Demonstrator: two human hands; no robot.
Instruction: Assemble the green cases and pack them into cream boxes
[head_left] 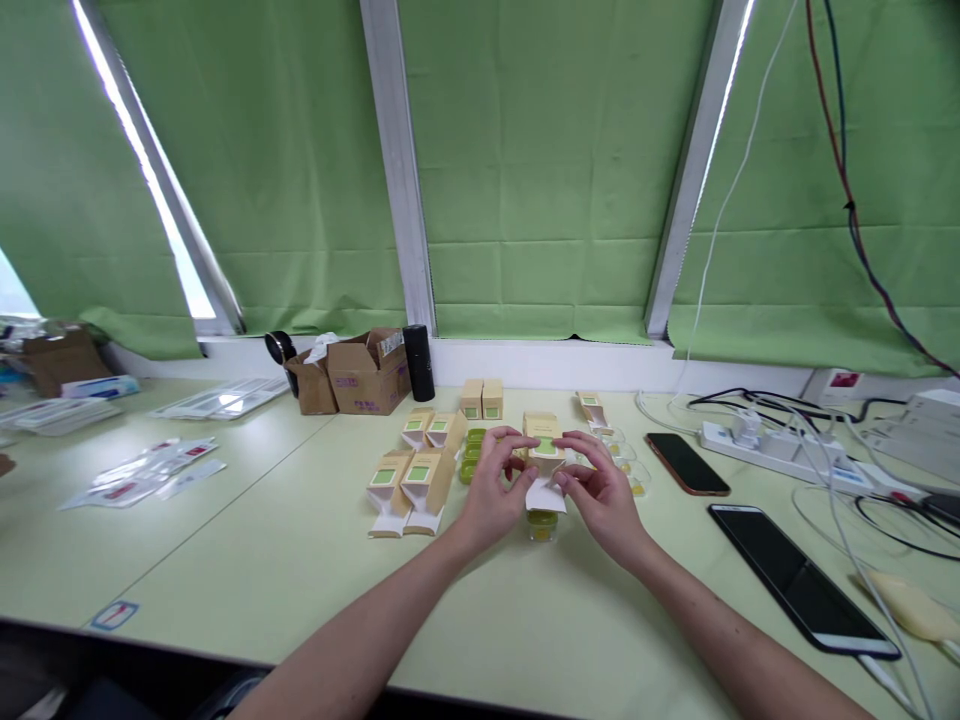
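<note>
A small yellow cardboard box (540, 425) with a green label and a loose white flap stands between my two hands. My left hand (496, 478) pinches its left side, and the fingers of my right hand (600, 490) close on its right side near the flap. Just in front of the flap is a small clear jar (542, 528) with a green lid. Beside my left hand is a group of green-lidded jars (469, 462). Several similar boxes with flaps out, such as this box (426, 482), lie to the left. What the box contains is hidden.
Two closed boxes (481, 398) stand at the back. Clear round containers (634, 476) sit right of my hand, near a phone (686, 463), a tablet (799, 575) and a power strip (780, 455) with tangled cables. A brown carton (367, 372) and black cylinder (418, 363) stand back left.
</note>
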